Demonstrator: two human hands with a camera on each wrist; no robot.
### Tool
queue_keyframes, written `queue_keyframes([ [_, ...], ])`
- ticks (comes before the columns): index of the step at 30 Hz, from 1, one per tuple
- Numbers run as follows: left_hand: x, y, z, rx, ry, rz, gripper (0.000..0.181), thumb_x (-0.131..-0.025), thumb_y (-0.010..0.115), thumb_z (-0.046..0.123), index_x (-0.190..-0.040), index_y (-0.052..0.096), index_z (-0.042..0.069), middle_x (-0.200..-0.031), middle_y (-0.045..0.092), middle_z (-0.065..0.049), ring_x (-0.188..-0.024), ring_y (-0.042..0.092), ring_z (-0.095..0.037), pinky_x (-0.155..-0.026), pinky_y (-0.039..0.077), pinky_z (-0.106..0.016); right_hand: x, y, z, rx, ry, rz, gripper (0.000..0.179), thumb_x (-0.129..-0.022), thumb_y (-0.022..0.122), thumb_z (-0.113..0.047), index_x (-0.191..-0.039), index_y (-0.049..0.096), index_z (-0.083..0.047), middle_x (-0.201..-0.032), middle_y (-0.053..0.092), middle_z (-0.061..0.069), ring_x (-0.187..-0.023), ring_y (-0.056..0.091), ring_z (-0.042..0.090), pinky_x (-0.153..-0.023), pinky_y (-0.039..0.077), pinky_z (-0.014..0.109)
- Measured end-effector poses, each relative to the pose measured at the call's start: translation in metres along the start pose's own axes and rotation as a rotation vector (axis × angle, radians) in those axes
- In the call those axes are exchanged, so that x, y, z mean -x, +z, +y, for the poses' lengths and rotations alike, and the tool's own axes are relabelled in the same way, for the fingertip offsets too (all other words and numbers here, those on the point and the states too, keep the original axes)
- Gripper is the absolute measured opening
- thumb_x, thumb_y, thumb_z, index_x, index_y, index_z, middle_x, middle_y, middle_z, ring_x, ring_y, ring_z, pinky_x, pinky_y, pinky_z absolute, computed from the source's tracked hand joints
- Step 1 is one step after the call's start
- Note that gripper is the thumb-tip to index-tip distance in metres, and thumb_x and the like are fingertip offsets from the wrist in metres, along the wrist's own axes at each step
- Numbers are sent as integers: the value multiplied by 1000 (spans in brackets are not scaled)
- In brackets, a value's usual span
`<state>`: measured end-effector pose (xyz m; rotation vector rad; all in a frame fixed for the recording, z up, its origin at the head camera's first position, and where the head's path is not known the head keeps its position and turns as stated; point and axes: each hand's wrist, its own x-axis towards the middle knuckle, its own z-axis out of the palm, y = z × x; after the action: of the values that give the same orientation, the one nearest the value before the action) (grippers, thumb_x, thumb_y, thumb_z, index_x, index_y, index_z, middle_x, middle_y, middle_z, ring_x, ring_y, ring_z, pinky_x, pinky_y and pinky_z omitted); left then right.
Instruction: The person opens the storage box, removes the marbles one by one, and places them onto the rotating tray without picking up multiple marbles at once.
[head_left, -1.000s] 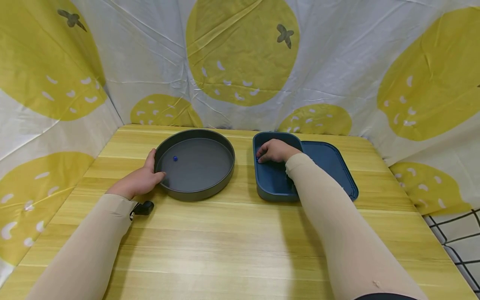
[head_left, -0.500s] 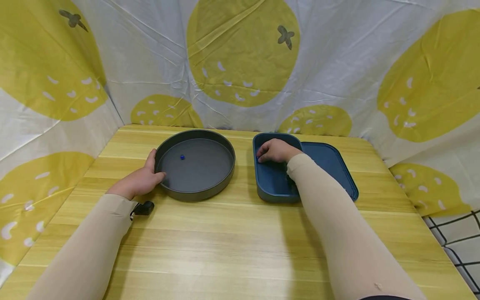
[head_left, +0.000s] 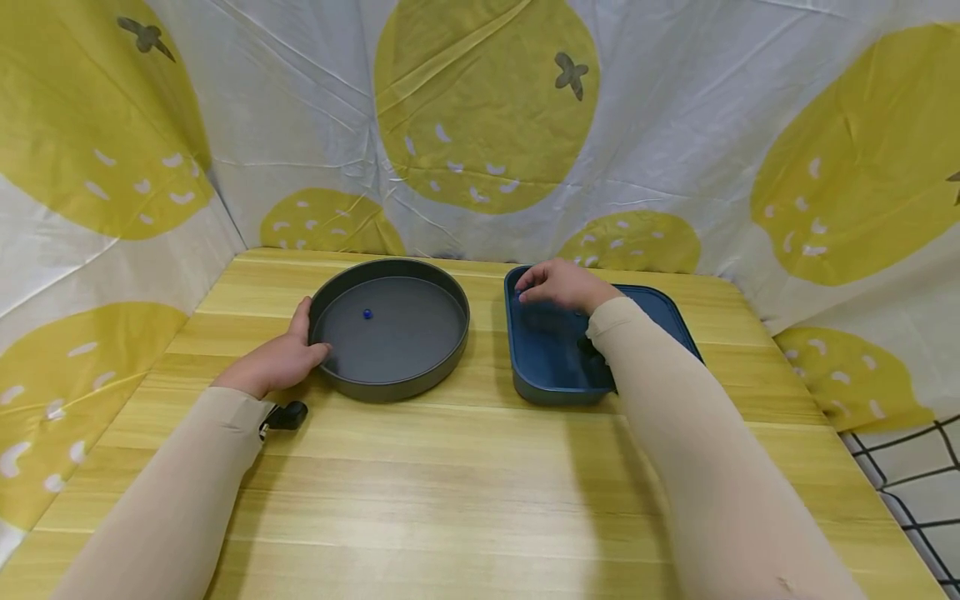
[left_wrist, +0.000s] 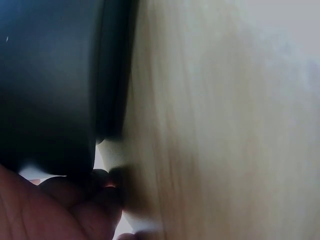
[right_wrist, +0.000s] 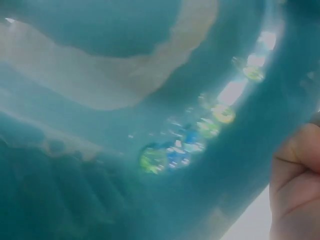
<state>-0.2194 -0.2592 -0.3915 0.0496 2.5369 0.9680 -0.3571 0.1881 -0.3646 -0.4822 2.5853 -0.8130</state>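
Head view, with insets from both wrists: the left hand [head_left: 279, 358] grips the round grey pan [head_left: 393, 390] at its 8 to 9 o'clock edge, thumb over the rim and fingers clamped against the outer wall. One blue bead [head_left: 367, 313] lies on the pan's floor, toward 10 o'clock from its centre; compared with one second earlier, it sits farther toward 3 o'clock, while the pan keeps its place on the tabletop [head_left: 442, 492]. The right hand [head_left: 567, 286], earlier lower in the blue box [head_left: 555, 396], now appears nearer the box's 12 o'clock rim, fingers bent; whether the tips are together on anything cannot be told. Green and blue glassy beads [right_wrist: 152, 160] line the box's inner corner. The blue lid [head_left: 654, 305] lies at the box's 3 o'clock side, partly behind the sleeve [head_left: 720, 467].
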Motion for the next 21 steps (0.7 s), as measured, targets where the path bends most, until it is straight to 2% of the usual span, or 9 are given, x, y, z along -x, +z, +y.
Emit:
queue_keyframes([
  [2, 0, 0, 0, 4, 1, -1, 97, -110, 44, 32, -159, -37, 10, -170, -17, -34, -156, 10, -58, -126, 16, -69, 3, -2, -5, -42, 9, 7, 29, -102, 71, -29, -127, 75, -14, -137, 67, 12, -116, 59, 32, -94, 48, 47],
  [4, 0, 0, 0, 7, 1, -1, 97, -110, 44, 32, -159, -37, 10, -170, -18, -34, -157, 9, -58, -126, 15, -69, 6, -3, -11, -64, 8, 16, 29, -102, 71, -29, -127, 75, -16, -138, 67, 10, -115, 59, 31, -93, 47, 46],
  [9, 0, 0, 1, 13, 1, -1, 97, -110, 44, 31, -158, -38, 10, -170, -19, -33, -157, 9, -58, -126, 14, -69, 10, -3, -29, -55, -32, 23, 32, -101, 71, -32, -128, 74, -16, -140, 67, 6, -126, 62, 28, -107, 49, 51],
  [11, 1, 0, 2, 10, 0, -1, 97, -110, 44, 31, -158, -38, 9, -170, -18, -34, -157, 9, -58, -126, 14, -69, 12, -2, -38, -54, -53, 19, 32, -101, 72, -31, -128, 74, -15, -139, 68, 6, -126, 62, 29, -108, 50, 52],
  [16, 1, 0, 2, 13, 3, -2, 98, -110, 44, 31, -158, -38, 10, -170, -18, -33, -157, 8, -58, -126, 13, -69, 11, 3, -57, -44, -100, 13, 27, -101, 73, -31, -124, 77, -17, -126, 72, 8, -114, 64, 31, -96, 52, 45],
  [21, 1, 0, 1, 25, 6, 0, 98, -110, 44, 31, -158, -38, 10, -170, -18, -32, -157, 6, -57, -126, 12, -69, 7, 12, -71, -10, -143, 3, 24, -100, 74, -32, -120, 78, -21, -107, 71, 8, -93, 59, 28, -79, 48, 39],
])
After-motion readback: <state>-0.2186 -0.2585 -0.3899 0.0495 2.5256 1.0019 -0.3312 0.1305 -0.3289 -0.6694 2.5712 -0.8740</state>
